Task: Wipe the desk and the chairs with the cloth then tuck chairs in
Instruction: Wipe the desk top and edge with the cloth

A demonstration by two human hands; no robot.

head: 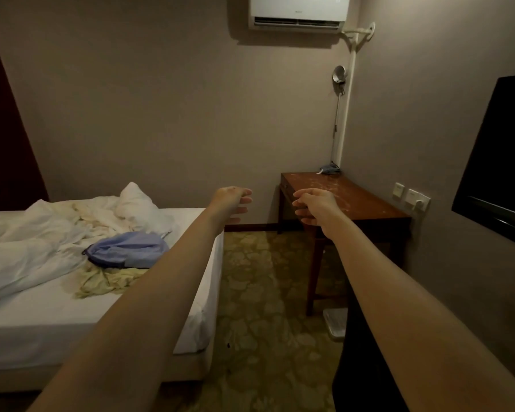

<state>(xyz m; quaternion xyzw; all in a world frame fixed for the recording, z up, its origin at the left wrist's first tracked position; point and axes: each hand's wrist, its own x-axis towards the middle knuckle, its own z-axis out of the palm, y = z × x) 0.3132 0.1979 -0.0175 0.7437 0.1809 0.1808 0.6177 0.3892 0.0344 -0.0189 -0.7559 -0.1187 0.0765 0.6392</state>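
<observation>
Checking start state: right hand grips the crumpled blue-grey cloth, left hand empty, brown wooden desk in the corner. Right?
No. Head view: the right hand holds nothing; the crumpled blue-grey cloth lies far back on the brown wooden desk. The left hand is empty.

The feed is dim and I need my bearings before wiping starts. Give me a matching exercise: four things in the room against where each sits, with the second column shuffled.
Things:
1 desk
2 grey-blue cloth
3 light blue bundle
4 air conditioner

Places:
A high on the far wall
B on the bed
C in the room's right corner
D on the desk's far corner

Pairs: 1-C, 2-D, 3-B, 4-A
</observation>
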